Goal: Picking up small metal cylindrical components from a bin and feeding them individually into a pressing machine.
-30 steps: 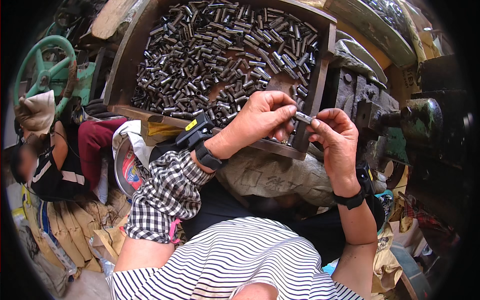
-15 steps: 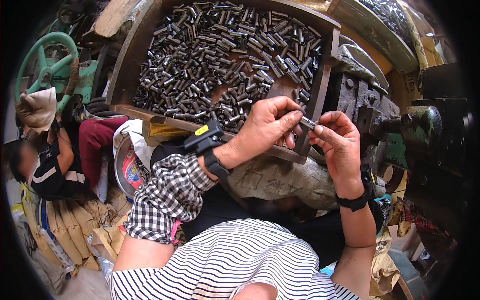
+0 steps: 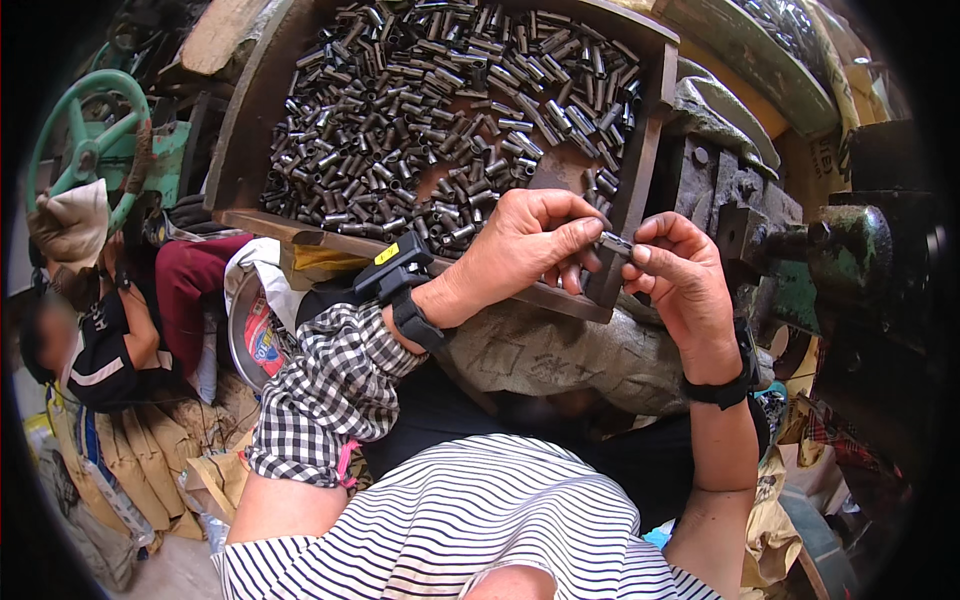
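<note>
A small shiny metal tube spans the gap between my two hands, over the near right corner of a wooden tray. My left hand pinches one end of it between thumb and forefinger. At the other end, the thumb and fingertips of my right hand are closed on it. Many short dark metal tubes lie heaped in the tray, just beyond my left hand. My fingertips cover both ends of the held tube.
On the right stands a dark, greasy machine close to my right hand. A grey sack hangs below the tray. At the left, another person sits by a green handwheel. A metal basin stands left of my checked sleeve.
My right hand has shifted slightly down and right, its fingers curling closer around the tube's end. The tube stays pinched between both hands. My view has moved a little.
</note>
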Available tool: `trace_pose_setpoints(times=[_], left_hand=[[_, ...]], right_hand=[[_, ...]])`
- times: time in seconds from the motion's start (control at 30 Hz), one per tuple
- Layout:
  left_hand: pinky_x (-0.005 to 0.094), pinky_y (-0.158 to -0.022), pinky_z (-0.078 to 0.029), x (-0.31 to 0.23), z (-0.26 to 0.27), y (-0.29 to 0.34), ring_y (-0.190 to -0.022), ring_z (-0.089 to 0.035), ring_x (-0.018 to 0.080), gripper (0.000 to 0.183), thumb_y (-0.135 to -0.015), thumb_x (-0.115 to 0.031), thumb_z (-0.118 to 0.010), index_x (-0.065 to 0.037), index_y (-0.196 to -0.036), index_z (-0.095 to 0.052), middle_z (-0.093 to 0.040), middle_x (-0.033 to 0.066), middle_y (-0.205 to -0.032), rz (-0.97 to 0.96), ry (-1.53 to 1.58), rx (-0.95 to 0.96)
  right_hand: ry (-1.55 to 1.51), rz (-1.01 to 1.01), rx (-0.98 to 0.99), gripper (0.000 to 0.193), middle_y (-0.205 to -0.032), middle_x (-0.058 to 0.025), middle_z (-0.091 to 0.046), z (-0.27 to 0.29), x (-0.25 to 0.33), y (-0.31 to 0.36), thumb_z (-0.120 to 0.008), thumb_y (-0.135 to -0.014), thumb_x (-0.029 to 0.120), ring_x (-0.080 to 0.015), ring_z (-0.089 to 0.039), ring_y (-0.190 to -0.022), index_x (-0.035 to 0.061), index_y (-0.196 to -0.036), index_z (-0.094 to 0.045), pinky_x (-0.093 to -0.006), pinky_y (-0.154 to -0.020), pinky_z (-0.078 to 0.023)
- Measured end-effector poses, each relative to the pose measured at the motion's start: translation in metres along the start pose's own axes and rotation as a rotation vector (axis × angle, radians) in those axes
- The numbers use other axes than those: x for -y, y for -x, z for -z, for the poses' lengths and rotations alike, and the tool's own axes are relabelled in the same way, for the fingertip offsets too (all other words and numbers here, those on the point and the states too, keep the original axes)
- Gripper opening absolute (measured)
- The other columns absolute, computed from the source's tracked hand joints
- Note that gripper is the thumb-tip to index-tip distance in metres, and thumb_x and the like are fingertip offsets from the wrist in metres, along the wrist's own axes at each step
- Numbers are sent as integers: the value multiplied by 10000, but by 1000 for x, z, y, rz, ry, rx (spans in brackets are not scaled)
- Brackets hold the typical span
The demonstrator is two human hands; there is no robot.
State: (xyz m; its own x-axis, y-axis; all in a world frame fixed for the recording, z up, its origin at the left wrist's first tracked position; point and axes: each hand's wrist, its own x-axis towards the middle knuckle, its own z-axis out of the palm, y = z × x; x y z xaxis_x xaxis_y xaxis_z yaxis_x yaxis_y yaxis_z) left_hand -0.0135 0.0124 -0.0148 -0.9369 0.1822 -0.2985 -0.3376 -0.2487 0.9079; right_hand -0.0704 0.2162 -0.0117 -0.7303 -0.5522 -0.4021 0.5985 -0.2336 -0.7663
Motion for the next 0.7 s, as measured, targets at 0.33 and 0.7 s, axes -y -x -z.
trace_pose_setpoints(times=[0.33,0.7], left_hand=[[169,-495,-465,2,-11,8,-579,-611,73,223,-938,-154,-539,19,-1070,-586,-648,48,-760,-168,-72,-26],[176,-438,-464,-18,-1,4,-548,-619,102,254,-886,-133,-605,15,-1064,-500,-656,59,-786,144,10,411]], right_hand=[[145,154,-40,167,-793,-69,-645,-13,6,10,-680,-786,9,-133,-659,-682,-1,-911,-569,-235,-591,-551],[-92,-212,195,231,-747,-91,-631,-4,4,5,-670,-757,-46,-185,-665,-634,-15,-936,-528,-279,-552,-566]])
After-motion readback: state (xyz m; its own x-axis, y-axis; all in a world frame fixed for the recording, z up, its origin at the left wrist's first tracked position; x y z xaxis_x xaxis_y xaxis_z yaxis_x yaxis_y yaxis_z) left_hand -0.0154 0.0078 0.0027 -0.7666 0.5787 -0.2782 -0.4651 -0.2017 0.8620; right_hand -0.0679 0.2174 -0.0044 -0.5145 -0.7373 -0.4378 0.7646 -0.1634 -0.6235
